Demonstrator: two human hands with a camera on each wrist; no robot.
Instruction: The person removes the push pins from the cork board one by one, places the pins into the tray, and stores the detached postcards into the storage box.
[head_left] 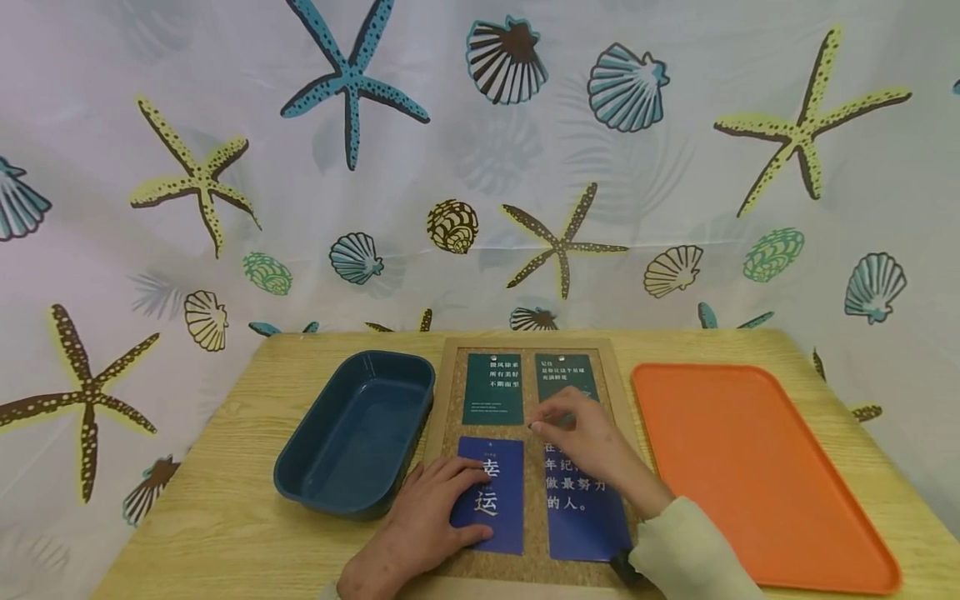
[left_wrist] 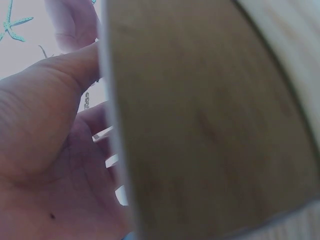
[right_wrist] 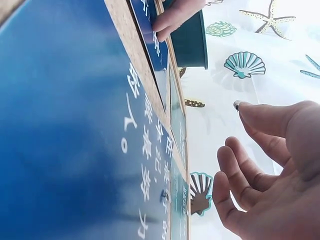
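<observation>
the left hand point(head_left: 431, 512) lies flat, palm down, fingers straight and close together, pointing forward and to the right — its wrist enters from the bottom edge. the right hand point(head_left: 581, 437) is raised ahead of it, fingers loosely curved, thumb and index fingertip point(right_wrist: 239, 105) drawn near each other, holding nothing visible; a pale sleeve point(head_left: 686, 546) covers its forearm.

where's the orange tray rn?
In the head view the orange tray lies flat on the table's right side, just right of the cork board and the right hand; nothing lies on it.
</observation>
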